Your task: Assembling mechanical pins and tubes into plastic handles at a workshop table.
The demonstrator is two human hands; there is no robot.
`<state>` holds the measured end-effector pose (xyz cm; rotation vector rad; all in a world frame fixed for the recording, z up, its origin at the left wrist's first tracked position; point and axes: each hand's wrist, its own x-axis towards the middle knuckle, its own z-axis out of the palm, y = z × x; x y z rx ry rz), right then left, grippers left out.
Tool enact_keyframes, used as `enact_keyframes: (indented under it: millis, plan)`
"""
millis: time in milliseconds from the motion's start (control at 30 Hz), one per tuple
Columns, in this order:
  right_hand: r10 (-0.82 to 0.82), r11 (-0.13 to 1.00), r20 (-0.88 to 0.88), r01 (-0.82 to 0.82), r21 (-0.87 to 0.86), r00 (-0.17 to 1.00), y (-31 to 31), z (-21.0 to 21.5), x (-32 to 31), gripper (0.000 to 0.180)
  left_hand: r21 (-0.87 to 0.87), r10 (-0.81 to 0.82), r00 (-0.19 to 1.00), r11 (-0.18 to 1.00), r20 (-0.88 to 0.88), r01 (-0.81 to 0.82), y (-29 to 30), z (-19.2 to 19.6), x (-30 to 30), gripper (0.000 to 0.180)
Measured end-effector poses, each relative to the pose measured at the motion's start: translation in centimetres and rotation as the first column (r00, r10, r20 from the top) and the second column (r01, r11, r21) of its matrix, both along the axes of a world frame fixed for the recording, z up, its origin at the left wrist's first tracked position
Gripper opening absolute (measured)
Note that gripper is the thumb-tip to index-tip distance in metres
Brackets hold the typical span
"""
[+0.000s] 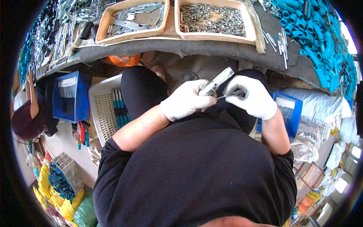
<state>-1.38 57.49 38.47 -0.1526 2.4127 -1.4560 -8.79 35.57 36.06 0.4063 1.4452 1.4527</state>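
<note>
My left hand (187,100), in a white knit glove, is closed round a silver metal tubular part (217,81). This part tilts up to the right above my lap. Beside it, my right hand (254,99), gloved the same way, has its fingers curled together in a pinch. Thin dark metal (238,93) shows among those fingers, too small and covered to name. A short thin pin (221,98) bridges the gap between both hands; I cannot tell which one grips it.
Ahead, the cloth-edged bench holds a tray of long metal parts (166,14), a tray of small metal pieces (247,37), and teal tubes (302,26). Blue crates (81,96) (297,117) and a white basket (100,109) flank my legs. Another person (28,117) works at far left.
</note>
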Motion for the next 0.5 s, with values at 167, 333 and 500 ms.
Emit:
enact_keyframes:
  millis: [167, 333, 500]
  plan:
    - [0.247, 0.895, -0.44, -0.029, 0.446, 0.863, -1.8, 2.6, -0.2, 0.02, 0.147, 0.071, 0.978, 0.984, 0.199, -0.101, -0.6, -0.3, -0.1, 0.045]
    - [0.053, 0.877, -0.512, 0.206, 0.434, 0.857, 2.1, 5.8, -1.3, 0.019, 0.172, 0.065, 0.949, 0.977, 0.308, -0.123, -1.5, 0.9, -1.0, 0.04]
    - [0.052, 0.869, -0.519, 0.218, 0.445, 0.853, 3.7, 7.2, -2.5, 0.018, 0.154, 0.038, 0.955, 0.984, 0.295, -0.086, -1.8, 0.4, -1.0, 0.04]
